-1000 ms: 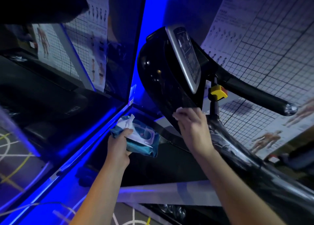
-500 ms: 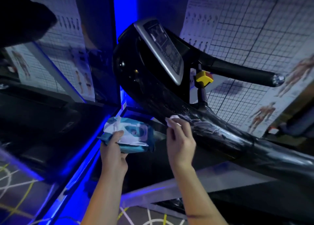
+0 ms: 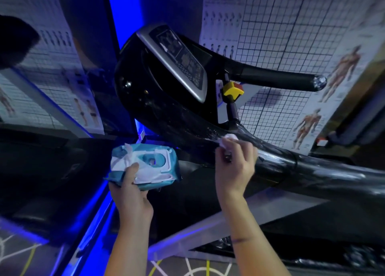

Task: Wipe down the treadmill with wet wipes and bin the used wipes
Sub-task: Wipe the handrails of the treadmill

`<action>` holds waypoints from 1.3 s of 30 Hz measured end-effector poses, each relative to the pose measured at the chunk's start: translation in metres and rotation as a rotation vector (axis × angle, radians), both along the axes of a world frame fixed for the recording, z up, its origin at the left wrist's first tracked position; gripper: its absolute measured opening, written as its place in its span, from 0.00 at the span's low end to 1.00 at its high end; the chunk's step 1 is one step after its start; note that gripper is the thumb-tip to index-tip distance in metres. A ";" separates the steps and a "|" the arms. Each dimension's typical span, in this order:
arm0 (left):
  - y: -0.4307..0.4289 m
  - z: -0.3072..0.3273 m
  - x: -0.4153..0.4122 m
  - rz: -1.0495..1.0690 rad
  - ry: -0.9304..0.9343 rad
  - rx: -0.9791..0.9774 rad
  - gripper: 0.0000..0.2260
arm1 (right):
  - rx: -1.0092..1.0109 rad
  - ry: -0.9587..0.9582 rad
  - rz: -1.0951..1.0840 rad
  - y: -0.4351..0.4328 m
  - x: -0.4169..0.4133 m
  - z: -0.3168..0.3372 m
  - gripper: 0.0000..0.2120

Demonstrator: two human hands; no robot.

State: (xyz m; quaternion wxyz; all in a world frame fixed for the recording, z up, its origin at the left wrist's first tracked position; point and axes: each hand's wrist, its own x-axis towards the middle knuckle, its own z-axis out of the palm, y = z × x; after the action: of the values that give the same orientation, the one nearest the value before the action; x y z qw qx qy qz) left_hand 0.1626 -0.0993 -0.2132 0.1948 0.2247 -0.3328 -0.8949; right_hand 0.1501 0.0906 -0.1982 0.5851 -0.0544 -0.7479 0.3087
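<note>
Gripping wet-wipes pack (image 3: pixel 145 165) in left hand (image 3: pixel 131 196); pinched crumpled wipe (image 3: pixel 229 138) in right hand (image 3: pixel 235 167), pressed it onto treadmill rail (image 3: pixel 295 167).

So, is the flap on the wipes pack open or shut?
Open. On the wipes pack in the left hand, the white flap is folded back, and the oval hole is uncovered.

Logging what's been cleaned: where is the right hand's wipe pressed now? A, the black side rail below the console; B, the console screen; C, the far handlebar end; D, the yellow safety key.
A: the right hand holds the white wipe against the glossy black side rail, below the console; the left hand only holds the wipes pack.
</note>
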 end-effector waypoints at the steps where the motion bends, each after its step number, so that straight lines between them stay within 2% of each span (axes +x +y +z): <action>1: 0.000 0.000 0.000 0.002 0.000 -0.007 0.23 | 0.036 0.006 0.051 -0.009 -0.003 0.005 0.07; 3: -0.002 0.000 0.001 0.011 -0.011 -0.008 0.23 | 0.089 -0.036 0.145 -0.026 -0.015 0.010 0.09; 6: -0.004 -0.002 0.001 0.018 -0.014 -0.013 0.24 | 0.115 -0.113 0.170 -0.034 -0.027 -0.001 0.11; 11: -0.009 -0.005 0.000 0.031 -0.031 -0.023 0.24 | 0.036 -0.071 0.000 0.011 -0.009 -0.025 0.05; 15: -0.005 -0.006 -0.002 0.026 -0.031 -0.015 0.23 | -0.046 -0.062 -0.052 0.019 -0.002 -0.023 0.05; 18: -0.001 -0.007 -0.001 -0.007 -0.037 -0.024 0.22 | -0.019 -0.046 0.058 -0.006 -0.003 -0.008 0.07; 22: 0.000 -0.011 -0.001 -0.062 -0.062 -0.053 0.20 | 0.082 -0.149 0.252 -0.031 -0.012 0.003 0.12; 30: 0.001 -0.017 -0.003 -0.112 -0.076 -0.058 0.23 | -0.122 -0.079 -0.068 0.036 0.008 -0.012 0.09; 33: 0.010 -0.019 -0.004 -0.120 -0.082 -0.040 0.25 | -0.180 -0.070 -0.093 0.041 0.016 -0.011 0.10; 36: 0.018 -0.020 -0.001 -0.124 -0.090 -0.038 0.26 | -0.099 -0.051 -0.012 0.017 0.015 -0.006 0.11; 39: 0.021 -0.022 0.000 -0.125 -0.103 -0.038 0.25 | 0.050 -0.141 0.172 -0.019 0.006 -0.008 0.11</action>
State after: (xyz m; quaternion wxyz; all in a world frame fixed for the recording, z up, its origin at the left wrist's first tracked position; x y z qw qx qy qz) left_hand 0.1627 -0.0782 -0.2349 0.1254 0.2456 -0.3726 -0.8861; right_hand 0.1559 0.0716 -0.2065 0.5038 0.0030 -0.7965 0.3343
